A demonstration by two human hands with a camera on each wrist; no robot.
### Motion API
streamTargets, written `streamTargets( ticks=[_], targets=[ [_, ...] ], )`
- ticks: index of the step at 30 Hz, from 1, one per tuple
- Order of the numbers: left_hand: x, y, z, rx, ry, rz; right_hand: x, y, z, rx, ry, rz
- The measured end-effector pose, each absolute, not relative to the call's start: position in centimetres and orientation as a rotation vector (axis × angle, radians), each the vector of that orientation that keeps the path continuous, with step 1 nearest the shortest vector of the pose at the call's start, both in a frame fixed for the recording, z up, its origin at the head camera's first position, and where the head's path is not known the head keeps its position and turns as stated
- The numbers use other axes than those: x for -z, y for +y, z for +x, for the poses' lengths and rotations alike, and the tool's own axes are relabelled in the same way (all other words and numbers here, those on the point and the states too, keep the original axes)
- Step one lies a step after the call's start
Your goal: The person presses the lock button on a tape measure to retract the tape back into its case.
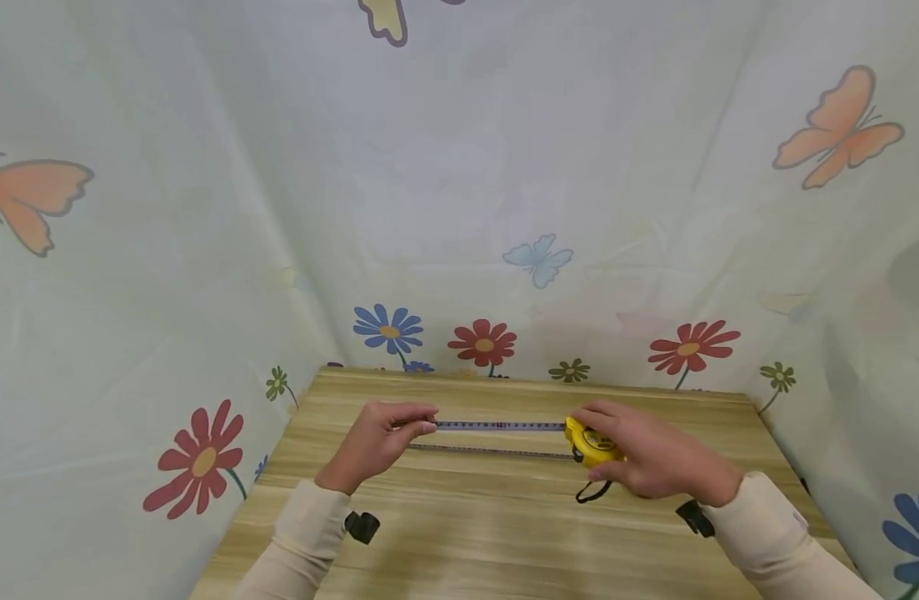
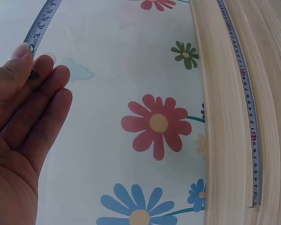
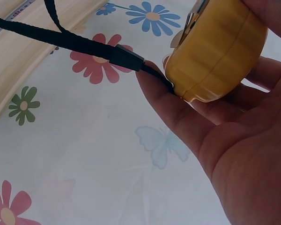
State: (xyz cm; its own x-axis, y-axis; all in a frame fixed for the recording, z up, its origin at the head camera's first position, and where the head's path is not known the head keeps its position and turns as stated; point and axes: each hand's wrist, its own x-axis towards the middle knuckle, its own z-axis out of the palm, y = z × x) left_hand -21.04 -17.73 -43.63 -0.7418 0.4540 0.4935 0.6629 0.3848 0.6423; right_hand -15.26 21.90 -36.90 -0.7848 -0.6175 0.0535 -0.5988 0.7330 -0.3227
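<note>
A yellow tape measure (image 1: pixel 592 443) is gripped in my right hand (image 1: pixel 646 450), its black wrist strap (image 3: pixel 84 44) hanging from the case. From the case a pulled-out blade (image 1: pixel 500 426) runs leftward, straight, to my left hand (image 1: pixel 380 437). Thumb and index finger of the left hand pinch the blade's end, while its other fingers extend loosely in the left wrist view. In that view, the blade's numbers show just beyond the thumb tip. Below the blade in the head view, a numbered measuring strip (image 1: pixel 489 452) lies along the wooden tabletop (image 1: pixel 459 517), roughly parallel to it.
A pale curtain (image 1: pixel 459 167) printed with butterflies and flowers surrounds the table at the back and both sides. The tabletop's far edge meets the curtain just beyond the hands. Small black devices (image 1: pixel 362 527) sit at both wrists.
</note>
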Motion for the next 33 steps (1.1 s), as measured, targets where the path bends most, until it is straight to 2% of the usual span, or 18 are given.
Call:
streamTargets(
  ticks=[33],
  targets=[
    [43.5, -16.3, -21.8, 1.297, -2.427, -1.011, 37.2, 22.3, -15.9, 0.503, 2.856, -0.946]
  ],
)
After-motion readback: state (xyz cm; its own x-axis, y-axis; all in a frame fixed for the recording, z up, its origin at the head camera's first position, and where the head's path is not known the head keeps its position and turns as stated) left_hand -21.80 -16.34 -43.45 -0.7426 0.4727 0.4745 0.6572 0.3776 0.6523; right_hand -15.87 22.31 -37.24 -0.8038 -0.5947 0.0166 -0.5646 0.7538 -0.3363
